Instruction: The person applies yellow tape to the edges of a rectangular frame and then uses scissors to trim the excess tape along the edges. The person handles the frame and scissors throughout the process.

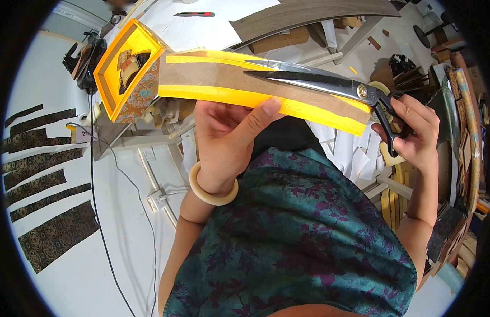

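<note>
My left hand (229, 138) pinches the lower edge of a long strip (208, 76), its thumb on top and its fingers behind. The strip has a grey-brown middle and bright yellow edges. Its left end meets a small yellow-lined box (108, 90) with patterned covering on its side; I cannot tell if they are joined. In my right hand (418, 129) are large scissors (356, 91) with black handles, fingers and thumb through the loops. Their blades are slightly apart and point left along the strip's upper yellow edge, one blade lying over the brown middle.
A red and black utility knife (194, 14) lies on white paper (213, 31) on the far table. Dark patterned fabric pieces (57, 235) are spread at left, near a black cable (91, 174). Fabric rolls (463, 121) stand at right; paper scraps (356, 153) lie below.
</note>
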